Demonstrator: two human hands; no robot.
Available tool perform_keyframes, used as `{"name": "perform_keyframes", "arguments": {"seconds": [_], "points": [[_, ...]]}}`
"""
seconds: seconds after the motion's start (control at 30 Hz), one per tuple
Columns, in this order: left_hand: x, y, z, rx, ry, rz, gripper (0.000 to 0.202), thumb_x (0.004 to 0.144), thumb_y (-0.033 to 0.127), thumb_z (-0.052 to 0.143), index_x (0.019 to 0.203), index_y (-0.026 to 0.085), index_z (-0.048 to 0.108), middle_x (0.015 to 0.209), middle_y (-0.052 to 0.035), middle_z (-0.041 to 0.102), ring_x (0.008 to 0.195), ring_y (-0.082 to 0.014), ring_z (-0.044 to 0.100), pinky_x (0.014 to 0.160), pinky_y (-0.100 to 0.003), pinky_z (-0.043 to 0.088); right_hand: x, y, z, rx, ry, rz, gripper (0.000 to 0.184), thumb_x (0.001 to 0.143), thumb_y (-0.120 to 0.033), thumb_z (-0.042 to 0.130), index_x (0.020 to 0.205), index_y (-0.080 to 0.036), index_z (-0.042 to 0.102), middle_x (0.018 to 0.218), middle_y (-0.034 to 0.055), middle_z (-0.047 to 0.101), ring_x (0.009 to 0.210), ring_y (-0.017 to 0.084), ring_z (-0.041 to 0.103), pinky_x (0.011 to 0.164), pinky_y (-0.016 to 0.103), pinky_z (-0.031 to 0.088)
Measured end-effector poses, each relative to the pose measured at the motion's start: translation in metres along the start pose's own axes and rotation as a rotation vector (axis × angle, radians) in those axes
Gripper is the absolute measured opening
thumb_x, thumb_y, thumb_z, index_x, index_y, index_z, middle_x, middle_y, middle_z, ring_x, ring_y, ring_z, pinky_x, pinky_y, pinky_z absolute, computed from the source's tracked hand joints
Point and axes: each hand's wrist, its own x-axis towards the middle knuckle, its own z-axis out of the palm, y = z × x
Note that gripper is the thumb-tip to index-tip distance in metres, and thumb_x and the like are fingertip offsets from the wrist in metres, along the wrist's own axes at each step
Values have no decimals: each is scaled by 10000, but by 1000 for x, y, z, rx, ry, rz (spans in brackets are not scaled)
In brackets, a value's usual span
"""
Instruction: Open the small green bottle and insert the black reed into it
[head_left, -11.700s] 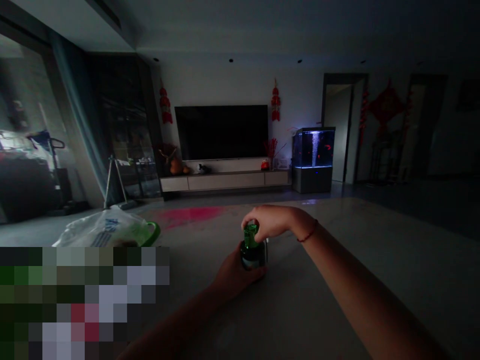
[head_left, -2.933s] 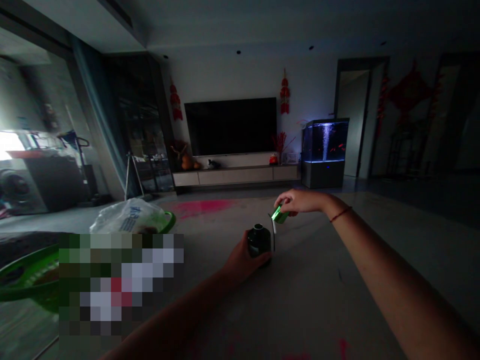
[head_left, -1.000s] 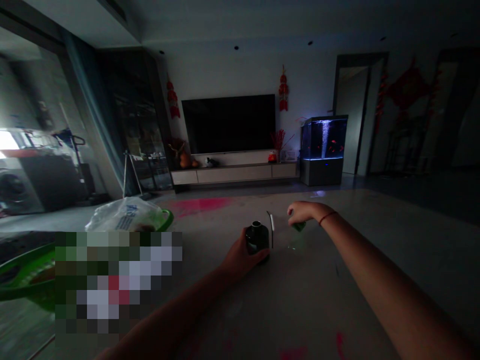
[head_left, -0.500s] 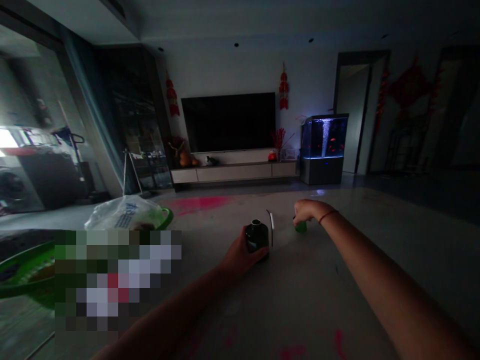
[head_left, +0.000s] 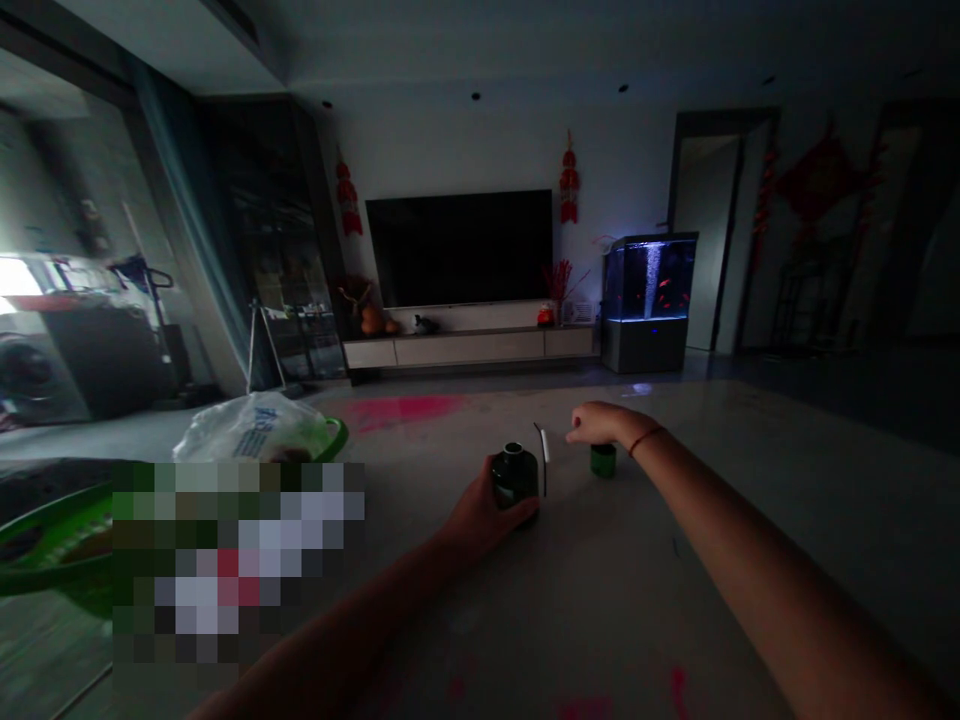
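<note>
One head-worn camera, looking out from the person's own head, faces forward and down. The left forearm (head_left: 352,610) and right forearm (head_left: 750,560) enter close from the lower edge, over a near tabletop (head_left: 600,620); the wall-mounted television (head_left: 459,248) sits well off, straight ahead.

Bottle (head_left: 514,476): looked like glossy dark glass | green cap (head_left: 602,460): dull finish, material unclear | white strip (head_left: 543,446): thin, faintly shiny | table (head_left: 660,590): smooth, matt, pale | bag (head_left: 251,430): thin crinkled plastic
</note>
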Motion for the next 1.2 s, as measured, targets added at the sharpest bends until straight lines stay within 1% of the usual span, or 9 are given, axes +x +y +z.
{"name": "perform_keyframes", "arguments": {"seconds": [0.07, 0.2, 0.33, 0.5, 0.67, 0.8, 0.97, 1.1, 1.2], "points": [[0, 0, 0, 5, 8, 4, 605, 614, 414, 652, 1109, 177, 398, 997, -92, 574, 844, -218, 567, 724, -331, 441, 3, -8, 2, -11, 39, -48, 313, 742, -284, 489, 992, -148, 619, 1006, 122, 624, 895, 206, 579, 682, 250, 421], [0, 0, 1, 42, 21, 18, 590, 620, 413, 642, 1100, 170, 398, 981, -87, 576, 846, -218, 559, 722, -330, 436, 8, -23, 15, -54, 26, -112, 323, 743, -167, 467, 1037, -193, 600, 1063, 94, 609, 962, 193, 561, 722, 233, 416], [-1, 0, 0, 67, 18, 31, 595, 616, 423, 641, 1096, 168, 397, 977, -85, 577, 867, -221, 550, 737, -332, 428, 7, -32, 29, -126, 7, -125, 330, 708, -101, 477, 996, -164, 625, 1021, 136, 623, 940, 249, 577, 707, 287, 439], [0, -2, 0, 59, 30, 43, 581, 618, 430, 637, 1086, 175, 406, 955, -77, 586, 863, -224, 553, 734, -331, 422, 8, -43, 37, -201, 47, -189, 319, 723, -126, 483, 1008, -169, 618, 1036, 144, 616, 953, 261, 572, 729, 313, 446], [-1, -2, 0, 75, 31, 49, 550, 619, 412, 637, 1056, 175, 403, 938, -56, 586, 848, -210, 555, 721, -312, 424, 15, -55, 41, -273, 73, -244, 255, 717, -104, 485, 905, -121, 656, 980, 169, 631, 926, 273, 581, 723, 322, 449], [-1, -1, 0, 104, 27, 51, 533, 627, 406, 628, 1047, 171, 400, 924, -51, 584, 811, -193, 556, 688, -297, 428, 13, -58, 43, -290, 124, -287, 271, 746, -85, 435, 904, -125, 652, 967, 163, 633, 934, 262, 576, 761, 334, 431], [-1, -1, 0, 105, 17, 54, 539, 634, 407, 623, 1057, 166, 392, 931, -61, 583, 811, -192, 551, 691, -302, 427, 5, -57, 45, -258, 199, -313, 319, 809, -100, 331, 913, -124, 632, 979, 167, 614, 929, 245, 571, 773, 327, 416], [0, -4, 1, 94, 18, 67, 541, 636, 420, 623, 1055, 165, 395, 933, -67, 581, 810, -192, 548, 693, -302, 427, 7, -53, 42, -201, 249, -313, 259, 802, -122, 370, 905, -126, 608, 990, 154, 598, 922, 235, 563, 755, 302, 410], [0, -5, 2, 77, 9, 79, 515, 642, 407, 619, 1045, 171, 401, 936, -67, 581, 817, -192, 551, 699, -300, 428, 12, -46, 33, -118, 323, -289, 230, 827, -181, 367, 934, -140, 566, 974, 118, 601, 896, 189, 561, 744, 258, 404]]}}
